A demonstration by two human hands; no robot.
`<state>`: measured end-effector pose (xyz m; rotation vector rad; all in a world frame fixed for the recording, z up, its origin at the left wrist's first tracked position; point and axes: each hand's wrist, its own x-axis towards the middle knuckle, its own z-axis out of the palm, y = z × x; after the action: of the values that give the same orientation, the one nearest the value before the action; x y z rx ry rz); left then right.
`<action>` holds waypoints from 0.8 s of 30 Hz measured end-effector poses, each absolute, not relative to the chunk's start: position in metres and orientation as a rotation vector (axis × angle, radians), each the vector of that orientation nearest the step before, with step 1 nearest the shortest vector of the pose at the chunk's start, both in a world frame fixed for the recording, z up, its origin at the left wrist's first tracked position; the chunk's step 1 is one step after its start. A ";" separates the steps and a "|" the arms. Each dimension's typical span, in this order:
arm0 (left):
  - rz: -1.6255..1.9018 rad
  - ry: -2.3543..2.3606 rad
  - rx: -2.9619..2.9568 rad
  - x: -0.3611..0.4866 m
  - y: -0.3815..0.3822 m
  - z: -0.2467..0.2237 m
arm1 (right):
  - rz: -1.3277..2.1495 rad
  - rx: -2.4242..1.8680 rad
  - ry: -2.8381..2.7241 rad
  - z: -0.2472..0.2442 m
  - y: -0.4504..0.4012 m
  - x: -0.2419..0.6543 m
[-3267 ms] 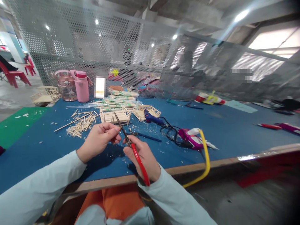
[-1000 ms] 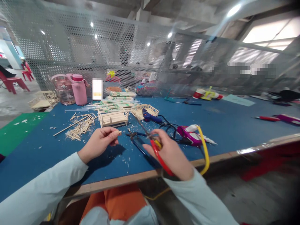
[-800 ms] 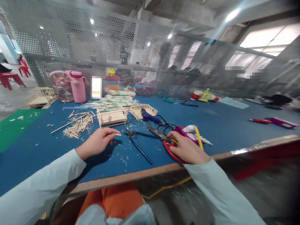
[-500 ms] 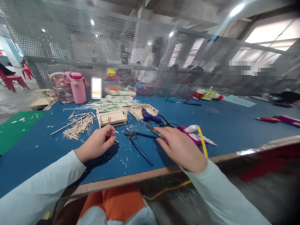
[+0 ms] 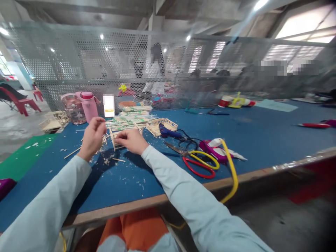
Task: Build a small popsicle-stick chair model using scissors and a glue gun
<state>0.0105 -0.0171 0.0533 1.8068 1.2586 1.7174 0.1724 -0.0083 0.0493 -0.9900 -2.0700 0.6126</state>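
Observation:
My left hand (image 5: 91, 139) hovers over the pile of short wooden sticks, its fingers curled together; what they hold, if anything, is hidden. My right hand (image 5: 133, 140) is pinched closed at the left end of a small wooden stick frame (image 5: 113, 142), partly covering it; I cannot make out what lies between the fingertips. One loose stick (image 5: 119, 160) lies on the table just below. Right of my right hand are a blue glue gun (image 5: 169, 131) and scissors (image 5: 201, 164) with one red and one yellow handle. A blue plier handle (image 5: 170, 154) shows beside my right sleeve.
A second wooden frame (image 5: 157, 128) stands behind, beside bundles of wrapped sticks (image 5: 133, 113). Pink bottles (image 5: 90, 106) and a lit phone (image 5: 109, 105) stand at the back left. A yellow cable (image 5: 232, 175) hangs over the blue table's (image 5: 126, 185) front edge.
My right hand has left the scissors and moved left to the wooden frame. My left hand has risen and shifted left. The pliers are now mostly covered by my right arm.

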 end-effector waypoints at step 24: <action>1.329 1.174 1.931 0.005 0.003 0.023 | 0.284 -1.349 -1.894 0.022 -0.015 0.155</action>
<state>0.0054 0.0026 0.0233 1.9310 1.1745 1.3295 0.1545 -0.0154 0.0218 -1.3491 -1.8943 0.2841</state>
